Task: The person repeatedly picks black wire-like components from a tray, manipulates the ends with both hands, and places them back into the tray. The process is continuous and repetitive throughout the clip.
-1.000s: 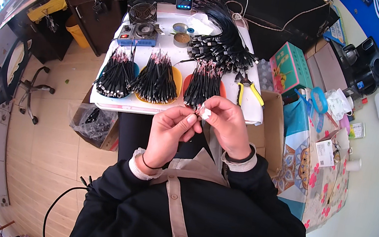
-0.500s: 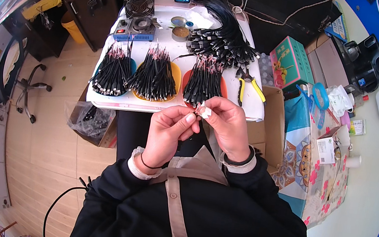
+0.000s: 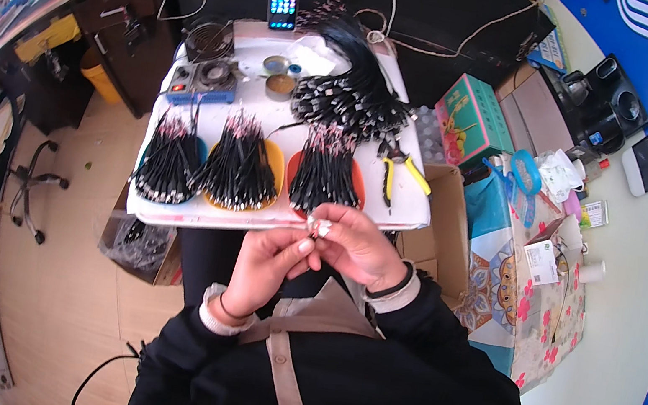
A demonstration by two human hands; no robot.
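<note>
Head view shows us bringing both hands together just at the near edge of the white work tray [image 3: 169,216]. Our left hand [image 3: 267,266] is curled, its thumb and fingertips closed toward a small pale connector piece [image 3: 322,226], and our right hand [image 3: 355,246] is closed around the same piece from the other side. We cannot tell whether a wire runs from it; the piece is too small to make out further. It sits between the 2 hands, touching both, just below the tray's near rim.

On the tray, 3 bundles of black cables lie side by side in shallow dishes: 1 in a blue dish [image 3: 169,161] toward the tray's left end, 1 in a yellow dish [image 3: 240,168] at the middle, and 1 in a red-orange dish [image 3: 327,171] right of that, directly beyond our hands. Yellow-handled pliers [image 3: 401,168] lie near the tray's right edge. A larger heap of black cables [image 3: 354,93] fills the far right part of the tray, and 2 small round tins [image 3: 278,76] sit at its far middle. A phone [image 3: 283,1] stands upright just beyond the tray's far edge.
</note>
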